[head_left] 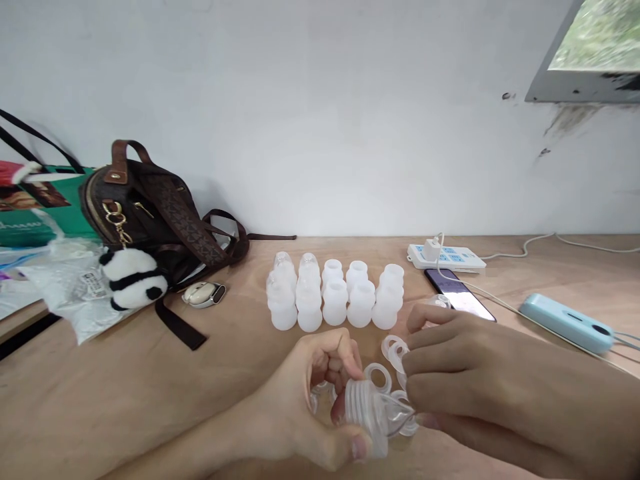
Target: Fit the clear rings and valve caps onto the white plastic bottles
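Observation:
My left hand (pixel 305 407) is closed around a clear ridged bottle collar (pixel 364 420), tilted on its side just above the table. A clear bottle nipple (pixel 396 415) points out of the collar to the right. My right hand (pixel 470 370) pinches the nipple at its tip, and its fingers partly cover loose parts behind them. Several translucent rings (pixel 379 379) lie on the table around and under my hands. Beyond them stand small frosted white bottles (pixel 335 303) in rows; the left ones carry clear tops (pixel 309 263), while those further right have bare open mouths.
A brown backpack (pixel 160 220) with a panda plush (pixel 133 280) stands at the left, beside a plastic bag (pixel 70 280) and a wristband on a beige mouse (pixel 204 293). Rightward are a power strip (pixel 463 260), a phone (pixel 465 297), a pale blue device (pixel 565 323) and cables.

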Available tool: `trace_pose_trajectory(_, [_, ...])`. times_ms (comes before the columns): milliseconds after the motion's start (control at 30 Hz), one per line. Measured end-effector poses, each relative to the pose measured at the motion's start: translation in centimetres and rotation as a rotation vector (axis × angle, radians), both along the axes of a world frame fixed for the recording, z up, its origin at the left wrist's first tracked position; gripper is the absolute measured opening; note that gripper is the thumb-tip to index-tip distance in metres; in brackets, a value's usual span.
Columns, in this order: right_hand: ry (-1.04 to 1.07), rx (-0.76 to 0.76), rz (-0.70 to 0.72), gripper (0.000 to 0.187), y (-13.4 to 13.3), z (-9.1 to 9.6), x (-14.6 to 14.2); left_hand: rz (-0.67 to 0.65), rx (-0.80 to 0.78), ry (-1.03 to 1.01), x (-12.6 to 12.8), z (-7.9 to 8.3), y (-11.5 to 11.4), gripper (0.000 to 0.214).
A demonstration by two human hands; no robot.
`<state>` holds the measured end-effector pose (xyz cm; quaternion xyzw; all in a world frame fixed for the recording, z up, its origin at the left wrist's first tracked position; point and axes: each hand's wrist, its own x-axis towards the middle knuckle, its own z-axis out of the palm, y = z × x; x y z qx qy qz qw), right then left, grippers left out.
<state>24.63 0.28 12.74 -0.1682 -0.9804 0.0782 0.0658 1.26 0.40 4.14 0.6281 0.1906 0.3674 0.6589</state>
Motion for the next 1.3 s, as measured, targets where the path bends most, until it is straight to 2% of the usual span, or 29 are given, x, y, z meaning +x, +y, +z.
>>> trace_pose_trajectory(200, [-0.006,-0.116,-0.083,0.028,0.5,0.0,0.1,-0.011,-0.095,0.026,0.1,-0.2,0.6,0.052])
trace_pose_trajectory(267, [-0.006,-0.154,-0.194,0.028,1.2,-0.1,0.1,0.008,-0.16,0.019,0.4,-0.5,1.1,0.051])
trace_pose_trajectory(367, [0.012,-0.124,-0.398,0.021,1.9,-0.2,0.0,0.042,-0.265,-0.014,0.9,-1.0,1.7,0.05])
trace_pose_trajectory(433, [0.013,-0.127,-0.464,0.019,2.1,-0.2,-0.2,0.054,-0.299,-0.024,1.1,-1.3,1.9,0.049])
trace_pose_trajectory(567, [-0.029,-0.161,-0.395,0.028,2.2,-0.8,-1.2,0.069,-0.302,-0.046,1.3,-1.9,2.1,0.045])
trace_pose_trajectory(700, [-0.093,-0.172,-0.361,0.015,2.5,-1.4,-1.8,0.069,-0.274,-0.048,1.2,-2.3,2.3,0.043])
trace_pose_trajectory(867, [0.033,-0.225,-0.362,0.017,3.8,-1.3,-0.7,0.084,-0.248,0.027,1.4,-2.6,2.4,0.052])
trace_pose_trajectory(933, [0.092,-0.189,-0.406,0.02,4.5,-1.6,-0.4,0.102,-0.248,0.111,1.4,-2.5,2.0,0.054])
trace_pose_trajectory(1000, [0.13,-0.086,-0.43,0.022,5.4,-2.4,-0.6,0.093,-0.226,0.207,1.4,-2.1,1.3,0.049])
trace_pose_trajectory(1100, [0.142,0.126,-0.371,0.02,6.4,-4.6,-1.9,0.044,-0.07,0.366,1.1,-0.8,-0.1,0.025])
trace_pose_trajectory(1167, [0.112,0.2,-0.315,0.022,6.8,-6.1,-2.9,-0.021,0.047,0.478,1.0,0.1,-1.0,0.015])
trace_pose_trajectory(1300, [0.049,0.178,-0.296,0.02,7.0,-7.5,-4.2,-0.221,0.219,0.451,1.1,1.1,-1.5,0.029])
